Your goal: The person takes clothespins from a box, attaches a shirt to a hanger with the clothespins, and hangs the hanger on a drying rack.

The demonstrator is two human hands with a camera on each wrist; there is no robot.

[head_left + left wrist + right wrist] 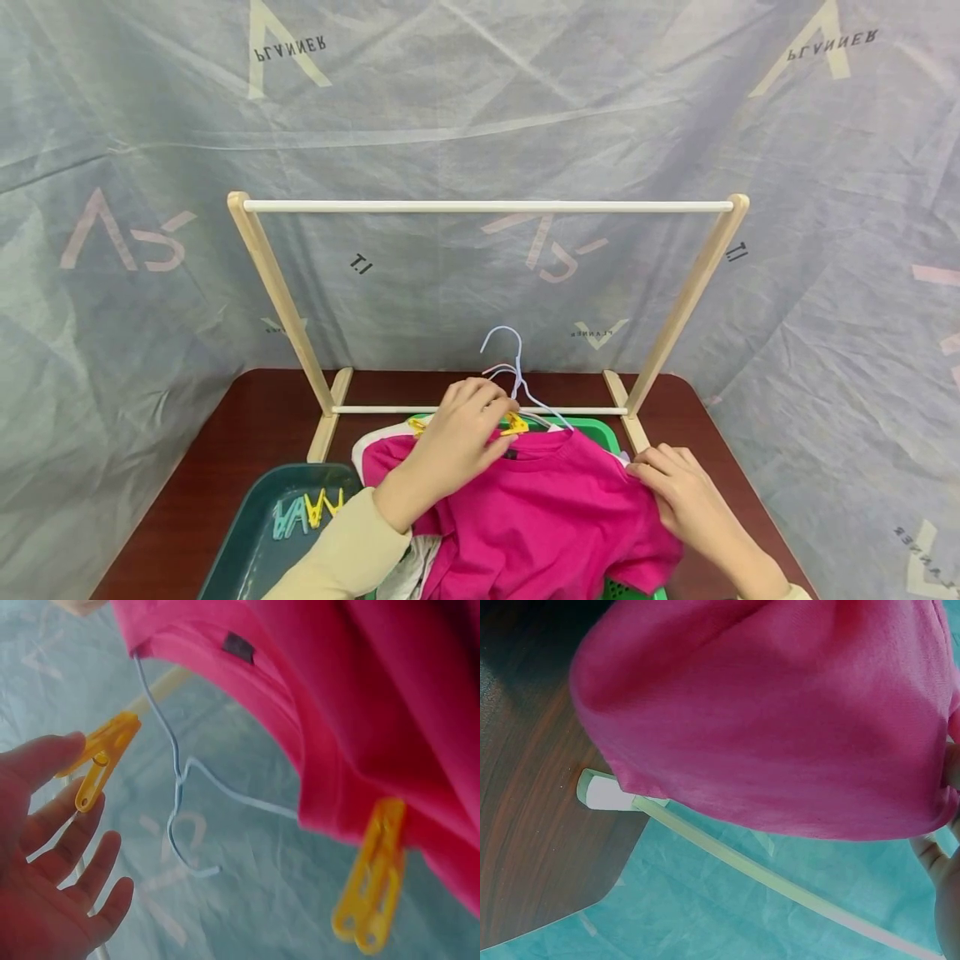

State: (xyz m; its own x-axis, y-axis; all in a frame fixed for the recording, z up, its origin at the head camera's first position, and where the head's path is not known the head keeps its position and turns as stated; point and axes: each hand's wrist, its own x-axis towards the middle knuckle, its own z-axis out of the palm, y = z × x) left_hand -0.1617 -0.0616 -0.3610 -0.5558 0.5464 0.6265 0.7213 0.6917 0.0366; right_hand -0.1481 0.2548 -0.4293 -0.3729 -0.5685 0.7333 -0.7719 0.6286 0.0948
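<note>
A magenta shirt lies over the green basket, a blue wire hanger inside its neck. My left hand pinches a yellow clip between thumb and index finger, beside the hanger hook; the other fingers are spread. A second yellow clip is fastened on the shirt's edge by the neckline, on the other side of the hook. My right hand grips the shirt's shoulder at the right; in the right wrist view the cloth hides most of the fingers.
A dark teal tray with several clips stands at the left. Behind the basket stands a wooden rack with a white top bar and a low bar. White clothing lies under the shirt.
</note>
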